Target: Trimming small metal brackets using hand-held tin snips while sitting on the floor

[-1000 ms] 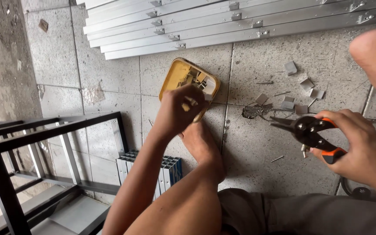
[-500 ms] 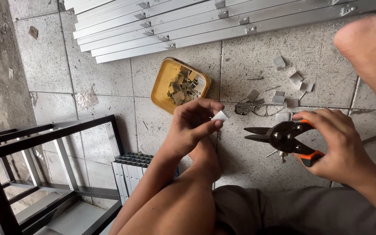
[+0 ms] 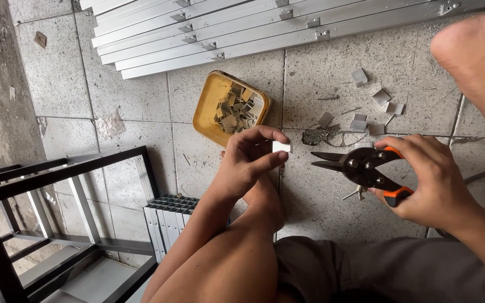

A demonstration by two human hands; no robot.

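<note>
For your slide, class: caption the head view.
Left hand pinches a small metal piece; right hand holds snips beside it.

Single head-worn view, steeply downward, close over hands and tiled floor (image 3: pixel 321 62)

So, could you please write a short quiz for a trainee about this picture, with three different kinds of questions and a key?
1. True or false: the left hand pinches a small pale metal piece between thumb and fingers.
2. What does the right hand hold? A) a hammer B) snips with orange handles C) a paint brush
3. Fill in: the yellow tray on the tiled floor holds many small metal ____.

Key:
1. True.
2. B, the snips, with the blades pointing at the piece.
3. Pieces; more lie loose on the floor beyond the snips.
</note>
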